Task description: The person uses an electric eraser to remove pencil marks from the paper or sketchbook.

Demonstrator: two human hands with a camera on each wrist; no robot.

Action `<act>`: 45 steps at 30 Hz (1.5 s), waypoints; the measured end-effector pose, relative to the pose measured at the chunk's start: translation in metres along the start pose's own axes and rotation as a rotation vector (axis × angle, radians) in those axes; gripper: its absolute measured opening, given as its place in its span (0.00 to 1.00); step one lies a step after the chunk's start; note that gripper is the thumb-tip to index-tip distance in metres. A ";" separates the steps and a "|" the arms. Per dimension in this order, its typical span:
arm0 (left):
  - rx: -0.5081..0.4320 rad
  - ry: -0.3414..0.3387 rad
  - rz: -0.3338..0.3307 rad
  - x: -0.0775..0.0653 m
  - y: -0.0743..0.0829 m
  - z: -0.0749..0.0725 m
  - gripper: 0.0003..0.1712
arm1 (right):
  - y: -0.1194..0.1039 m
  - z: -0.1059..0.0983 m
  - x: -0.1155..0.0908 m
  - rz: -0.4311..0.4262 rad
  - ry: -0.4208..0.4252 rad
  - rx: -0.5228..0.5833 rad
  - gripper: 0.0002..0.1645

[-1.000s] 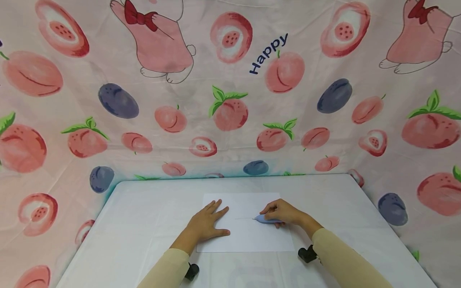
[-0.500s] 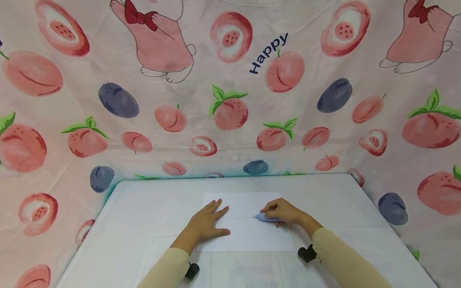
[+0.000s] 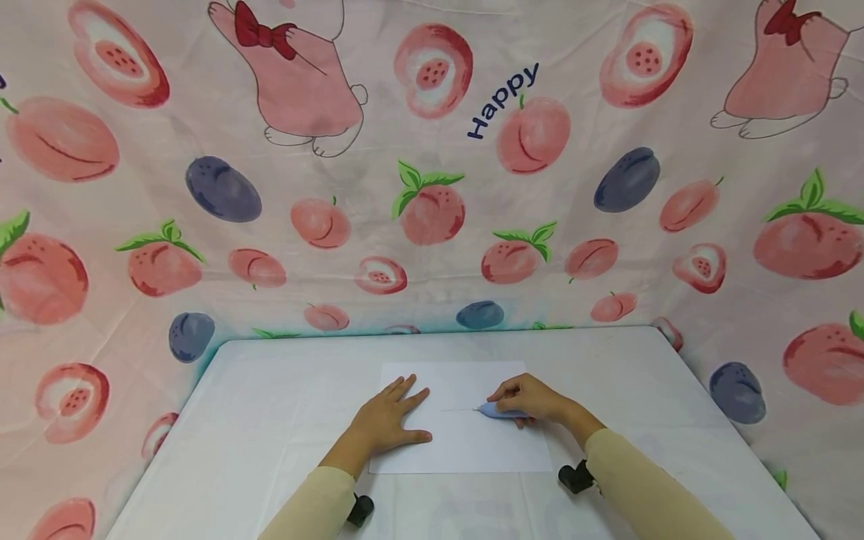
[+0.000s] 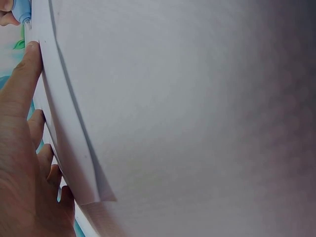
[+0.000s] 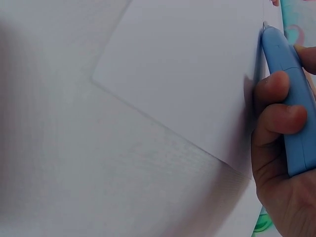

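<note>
A white sheet of paper [image 3: 472,450] lies on the table, with a thin faint line [image 3: 455,410] across its middle. My left hand [image 3: 382,421] rests on the paper's left part, fingers spread and straight. On the right side of the sheet, my right hand [image 3: 540,397] grips a thick light-blue pen-shaped tool [image 3: 499,410]. Its narrow tip points left and meets the right end of the line. In the right wrist view, fingers [image 5: 276,86] curl round the blue body, and a slim tip shows at its top. The tool's exact kind cannot be told.
A white cloth covers the table [image 3: 270,420]. Behind it hangs a pink curtain [image 3: 432,292] printed with peaches and rabbits. Small black wrist cameras [image 3: 361,510] sit at both sleeves.
</note>
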State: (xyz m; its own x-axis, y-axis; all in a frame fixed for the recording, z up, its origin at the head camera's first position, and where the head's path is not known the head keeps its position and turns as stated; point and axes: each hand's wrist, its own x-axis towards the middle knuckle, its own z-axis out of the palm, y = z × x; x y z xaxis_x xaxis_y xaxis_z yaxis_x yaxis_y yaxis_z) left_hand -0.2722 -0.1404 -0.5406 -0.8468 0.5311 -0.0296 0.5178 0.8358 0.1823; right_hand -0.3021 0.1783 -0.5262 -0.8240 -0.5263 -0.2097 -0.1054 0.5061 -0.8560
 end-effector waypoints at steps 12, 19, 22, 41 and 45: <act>-0.010 -0.009 -0.001 0.000 0.000 0.000 0.49 | 0.000 0.000 0.000 0.003 0.005 0.000 0.12; -0.006 -0.013 -0.004 0.000 0.001 -0.001 0.49 | 0.000 0.000 0.000 -0.006 -0.019 0.016 0.12; -0.012 -0.007 -0.004 0.000 0.001 -0.001 0.49 | 0.000 0.000 0.000 -0.013 -0.029 0.024 0.12; -0.018 -0.005 0.004 -0.001 0.001 -0.003 0.49 | -0.003 -0.002 0.000 -0.006 -0.004 0.023 0.12; -0.016 -0.005 0.006 -0.001 0.001 -0.002 0.49 | -0.003 -0.002 0.000 -0.006 -0.002 0.027 0.13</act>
State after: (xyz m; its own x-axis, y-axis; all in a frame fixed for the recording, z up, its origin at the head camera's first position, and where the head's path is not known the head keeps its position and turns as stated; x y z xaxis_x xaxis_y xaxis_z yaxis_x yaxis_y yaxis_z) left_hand -0.2715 -0.1404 -0.5381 -0.8433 0.5365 -0.0331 0.5205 0.8305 0.1984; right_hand -0.3028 0.1780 -0.5230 -0.8222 -0.5306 -0.2059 -0.0950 0.4847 -0.8695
